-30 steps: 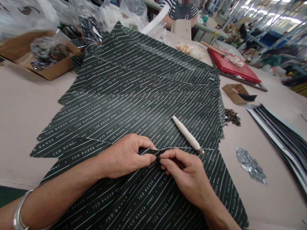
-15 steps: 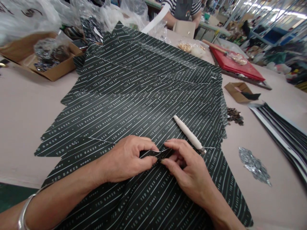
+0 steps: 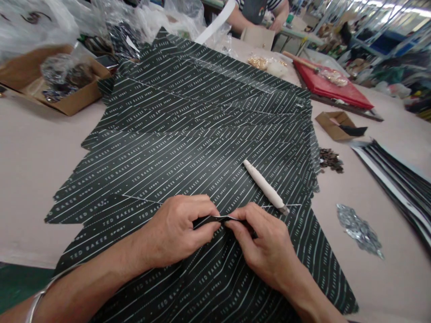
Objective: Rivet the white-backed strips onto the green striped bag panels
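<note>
Dark fabric pieces [image 3: 188, 166] with white stripes and lettering overlap across the table. My left hand [image 3: 183, 226] pinches a raised fold of the nearest piece between thumb and fingers. Close beside it, my right hand [image 3: 261, 235] grips the same fold, its thumb and fingertips pressed together. Only a thin light edge of the fabric shows between the two hands; whether a small part sits in the fold is hidden. Beyond my right hand, a white-handled tool [image 3: 266, 185] lies on the fabric, its short metal tip toward me.
Small silver metal pieces [image 3: 359, 231] and dark metal pieces [image 3: 330, 160] lie in piles at right, near dark strips [image 3: 393, 179] and a small cardboard box [image 3: 336, 124]. A carton [image 3: 79, 96] stands far left. Behind are a red board [image 3: 336, 87] and another person [image 3: 240, 20].
My right fingertips have closed onto the fold next to my left fingers; before, they were slightly apart with a small dark part by the thumb. The view has shifted slightly.
</note>
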Available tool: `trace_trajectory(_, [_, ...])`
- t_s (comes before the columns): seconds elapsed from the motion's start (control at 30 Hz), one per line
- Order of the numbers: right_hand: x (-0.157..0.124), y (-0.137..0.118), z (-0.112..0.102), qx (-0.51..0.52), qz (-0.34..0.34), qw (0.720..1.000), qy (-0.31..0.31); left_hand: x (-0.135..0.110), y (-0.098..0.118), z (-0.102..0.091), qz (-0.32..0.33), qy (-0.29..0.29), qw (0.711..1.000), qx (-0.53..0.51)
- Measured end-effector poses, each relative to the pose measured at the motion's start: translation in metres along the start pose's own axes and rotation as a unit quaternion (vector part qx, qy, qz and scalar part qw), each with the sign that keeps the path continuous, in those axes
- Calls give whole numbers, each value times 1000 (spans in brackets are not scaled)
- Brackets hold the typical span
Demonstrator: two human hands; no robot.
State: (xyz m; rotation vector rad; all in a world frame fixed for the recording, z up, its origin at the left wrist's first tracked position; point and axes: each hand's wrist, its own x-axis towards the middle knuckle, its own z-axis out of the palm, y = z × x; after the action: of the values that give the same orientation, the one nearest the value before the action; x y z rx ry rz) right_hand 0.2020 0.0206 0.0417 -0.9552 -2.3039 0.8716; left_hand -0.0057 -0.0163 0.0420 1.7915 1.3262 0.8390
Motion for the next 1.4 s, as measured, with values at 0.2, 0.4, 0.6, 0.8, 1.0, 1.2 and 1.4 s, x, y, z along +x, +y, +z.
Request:
trace_trajectory(0.2, [-2,-2,5,-4,-7,999,46,-2,-3,1,3,5,1000,-4])
trace_trajectory(0.4, [-4,0,2,7,-17,1000,18,-4,-5,5,19,14,999,31])
trace_trajectory(0.6, [-9,-2,1,-19,-31,999,8,-9,-6,11,89,55,990,97])
trace_trajectory(0.8, [-11,-2,4,-26,-27,999,15,-9,-2,16,88,68,989,95])
trace_trajectory(1.0, [-6,-1,3,-17,12,1000,8,-1,-2,6,-2,9,998,60])
trace_trajectory(1.2, [3,4,-7,8,67,998,0,9,6,-14,-57,-69,992,92])
trace_trajectory(1.4, [2,13,-9,-57,-19,997,42,11,13,-7,72,-7,971,229])
